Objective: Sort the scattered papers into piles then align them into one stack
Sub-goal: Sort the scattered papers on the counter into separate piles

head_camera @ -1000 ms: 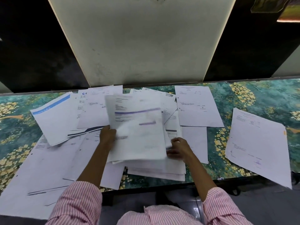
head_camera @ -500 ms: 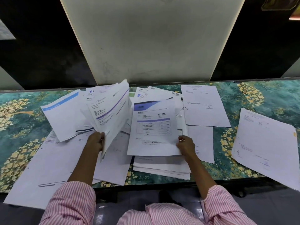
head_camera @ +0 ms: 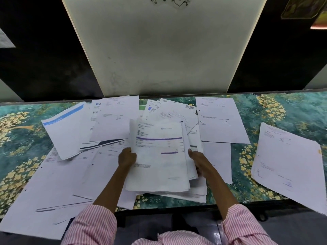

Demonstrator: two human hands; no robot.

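A person's left hand [head_camera: 127, 157] and right hand [head_camera: 200, 160] each grasp a side edge of a sheaf of papers [head_camera: 159, 161], held just over a pile [head_camera: 194, 194] at the counter's [head_camera: 292, 110] front edge. Loose sheets [head_camera: 221, 121] lie scattered around. Light, limp and slippery, the paper is probably best gripped by opposite edges.

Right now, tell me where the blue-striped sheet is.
Head view, left side: the blue-striped sheet lies tilted on the table, beyond and left of the left hand.

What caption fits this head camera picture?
Left hand and right hand grip a purple-striped bundle above scattered papers.
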